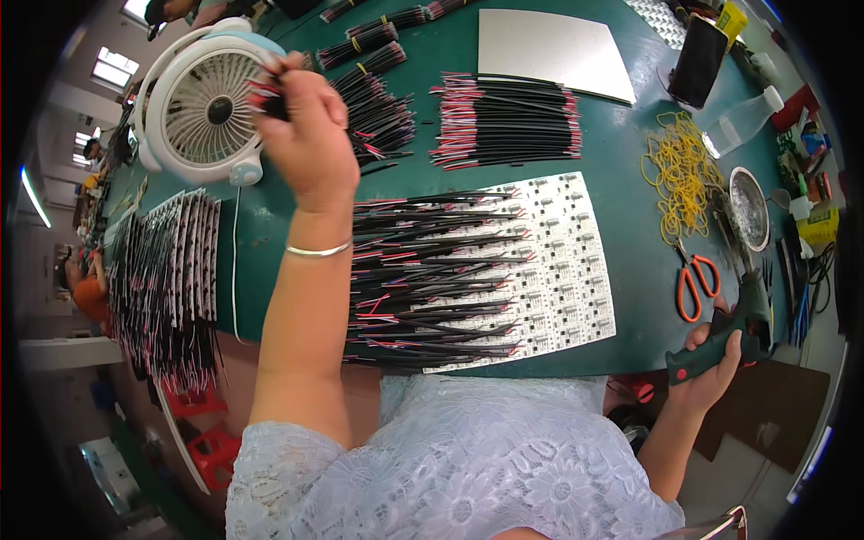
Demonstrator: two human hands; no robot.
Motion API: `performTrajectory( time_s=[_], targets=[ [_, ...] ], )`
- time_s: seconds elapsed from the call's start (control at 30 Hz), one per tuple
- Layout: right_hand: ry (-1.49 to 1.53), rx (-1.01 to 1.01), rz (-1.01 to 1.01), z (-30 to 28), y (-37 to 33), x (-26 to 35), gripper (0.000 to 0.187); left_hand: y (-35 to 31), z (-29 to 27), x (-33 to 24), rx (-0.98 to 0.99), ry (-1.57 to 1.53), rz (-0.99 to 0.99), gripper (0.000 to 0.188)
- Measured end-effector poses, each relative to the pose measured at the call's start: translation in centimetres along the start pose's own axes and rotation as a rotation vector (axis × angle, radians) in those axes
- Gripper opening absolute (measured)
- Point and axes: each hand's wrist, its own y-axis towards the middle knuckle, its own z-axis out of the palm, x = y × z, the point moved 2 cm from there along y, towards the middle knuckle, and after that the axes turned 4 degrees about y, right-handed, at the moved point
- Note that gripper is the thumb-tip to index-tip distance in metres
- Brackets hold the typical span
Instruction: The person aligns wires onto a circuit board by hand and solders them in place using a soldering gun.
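Note:
Raised over the table's left side, my left hand (312, 139) is closed around a small bunch of black wires (270, 101) with red and white ends. Below it lies a white circuit board panel (567, 270), with rows of black wires (432, 279) across its left part. At the table's right front edge, my right hand (720, 371) wraps round the handle of a dark green soldering gun (751, 315) with a red button. The gun's front end reaches beside a round metal dish (748, 209). Orange-handled scissors (695, 279) lie just left of the gun.
A white fan (211, 108) stands at the far left, above stacked wired panels (171, 270). Wire bundles (508, 121) and a white board (549, 49) lie at the back. Yellow rubber bands (679, 171), a clear bottle (742, 126) and a phone (699, 61) occupy the right side.

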Motion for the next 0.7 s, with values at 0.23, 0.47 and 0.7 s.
performTrajectory(
  time_s=[0.23,0.47,0.7],
  targets=[
    [0.067,-0.098,0.178,3.0,-1.7,-1.5,0.043,-3.1,-1.7,5.4,0.02,0.042,-0.162,0.02],
    [0.109,0.023,0.252,1.4,-1.9,-2.5,0.043,-3.6,-1.8,5.2,0.052,0.076,-0.254,0.019],
    [0.149,-0.074,0.111,-1.5,0.2,-1.7,0.045,-2.6,0.1,1.7,0.218,0.176,-0.182,0.023]
  ],
)
